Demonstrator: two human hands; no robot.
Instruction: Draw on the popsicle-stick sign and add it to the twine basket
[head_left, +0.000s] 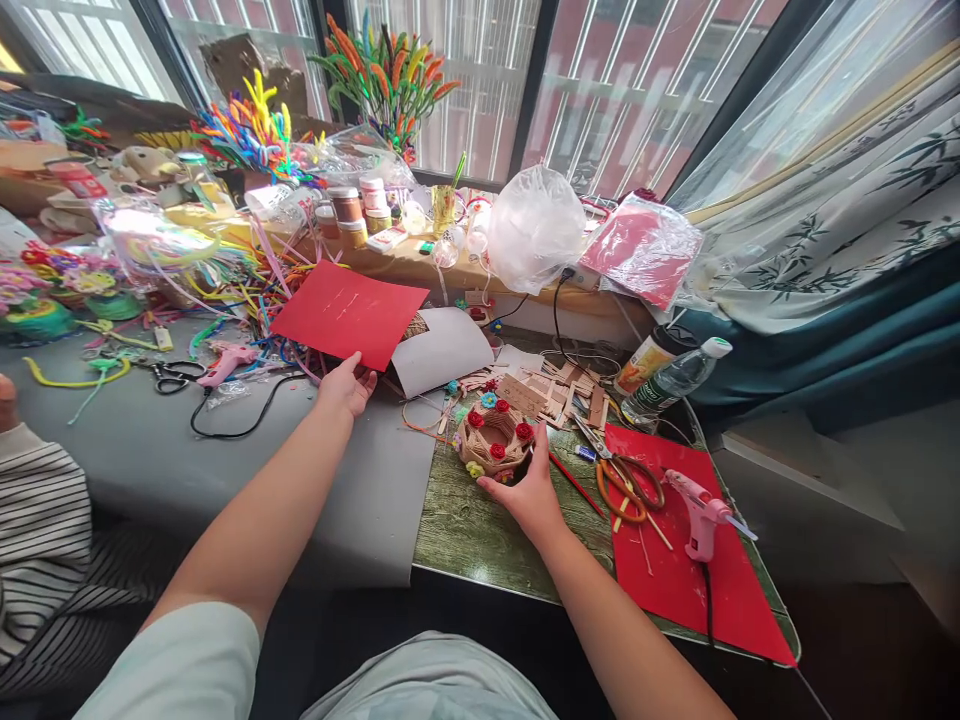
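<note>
My left hand [349, 388] grips the near edge of a red sheet of paper [352, 308], thumb on top, and holds it up over the clutter at mid-table. A white sheet [442, 352] lies just right of it, partly beneath. On the green wood-patterned tabletop sits a small woven basket [495, 438], ringed with red roses and a few blue and yellow flowers. My right hand [529, 488] has its thumb and fingers around the basket's near right side; some fingertips are hidden behind it. Close by lie a red pencil [576, 484] and large scissors [628, 488].
A pink glue gun [702, 515] rests on a red sheet [720, 590] at right, with bottles [675, 380] behind. Wooden sticks [555, 390] are heaped beyond the basket. Another glue gun [226, 364] and black scissors [178, 376] lie left, near a person's striped sleeve [41, 510].
</note>
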